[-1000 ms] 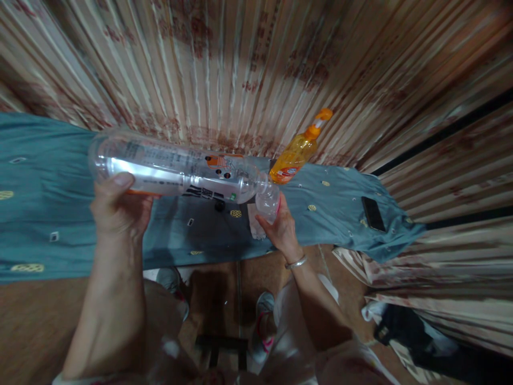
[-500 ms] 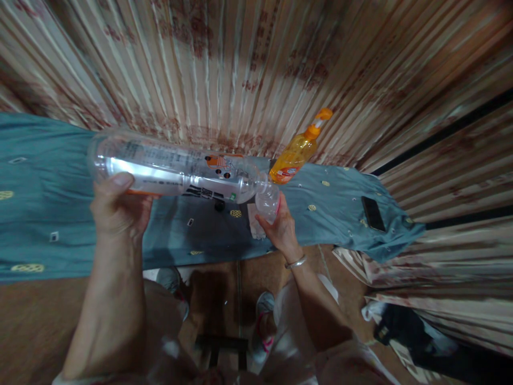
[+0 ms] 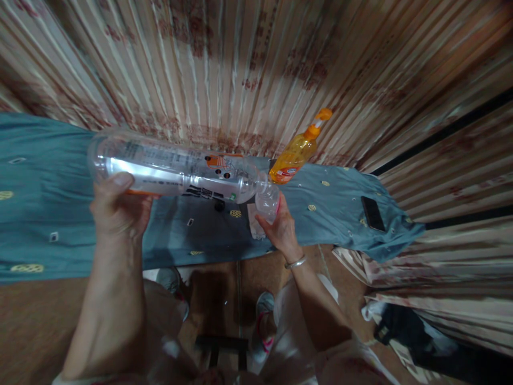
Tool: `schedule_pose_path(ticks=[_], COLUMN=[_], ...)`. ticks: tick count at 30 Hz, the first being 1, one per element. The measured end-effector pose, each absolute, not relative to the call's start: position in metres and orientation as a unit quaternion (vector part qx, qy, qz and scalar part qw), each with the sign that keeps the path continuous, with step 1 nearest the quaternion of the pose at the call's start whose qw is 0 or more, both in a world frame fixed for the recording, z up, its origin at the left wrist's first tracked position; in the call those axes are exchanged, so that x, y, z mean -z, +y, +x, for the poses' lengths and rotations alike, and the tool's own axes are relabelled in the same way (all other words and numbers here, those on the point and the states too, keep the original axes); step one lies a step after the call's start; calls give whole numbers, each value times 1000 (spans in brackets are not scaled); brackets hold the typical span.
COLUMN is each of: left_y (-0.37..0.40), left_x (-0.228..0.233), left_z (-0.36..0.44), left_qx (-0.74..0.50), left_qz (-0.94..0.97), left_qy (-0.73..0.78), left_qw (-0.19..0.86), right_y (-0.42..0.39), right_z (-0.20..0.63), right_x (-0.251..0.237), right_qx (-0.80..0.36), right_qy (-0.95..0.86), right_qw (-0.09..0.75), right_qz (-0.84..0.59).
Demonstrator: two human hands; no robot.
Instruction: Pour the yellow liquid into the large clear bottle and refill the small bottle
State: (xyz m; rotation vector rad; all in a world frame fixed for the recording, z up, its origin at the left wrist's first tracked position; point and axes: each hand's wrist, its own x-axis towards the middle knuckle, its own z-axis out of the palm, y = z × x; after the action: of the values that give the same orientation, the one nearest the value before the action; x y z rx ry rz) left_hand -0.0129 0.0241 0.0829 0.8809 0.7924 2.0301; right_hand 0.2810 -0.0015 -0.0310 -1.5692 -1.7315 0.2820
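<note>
My left hand (image 3: 120, 206) is closed around the base end of a large clear plastic bottle (image 3: 172, 166) with a printed label. The bottle lies nearly level in the air, its neck to the right. At that mouth, my right hand (image 3: 281, 224) grips a small clear plastic cup (image 3: 267, 203); the bottle's neck meets or overlaps the cup's rim. Whether liquid runs between them I cannot tell. Below the cup, a pale folded cloth (image 3: 255, 227) lies on the table. A small dark round thing, perhaps a cap (image 3: 219, 206), sits under the bottle.
An orange pump bottle (image 3: 294, 155) stands just behind the cup, at the back of the table with its teal cloth (image 3: 72, 224). Farther right lies a black phone (image 3: 373, 213). Pleated curtains (image 3: 224, 75) hang along the back and right. A dark stool (image 3: 222, 343) is below.
</note>
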Motion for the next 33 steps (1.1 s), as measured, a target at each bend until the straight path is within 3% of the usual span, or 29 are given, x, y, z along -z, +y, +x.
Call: schedule_pose_path(ticks=[33], left_y=[25], left_x=[-80], left_z=[-16], left_qx=[-795], left_qz=[348], left_qy=[311], left_qw=[387], right_y=[-1], right_z=[279], right_x=[29], right_qx=[-108], right_qy=[-676], right_qw=[381], right_qz=[-621])
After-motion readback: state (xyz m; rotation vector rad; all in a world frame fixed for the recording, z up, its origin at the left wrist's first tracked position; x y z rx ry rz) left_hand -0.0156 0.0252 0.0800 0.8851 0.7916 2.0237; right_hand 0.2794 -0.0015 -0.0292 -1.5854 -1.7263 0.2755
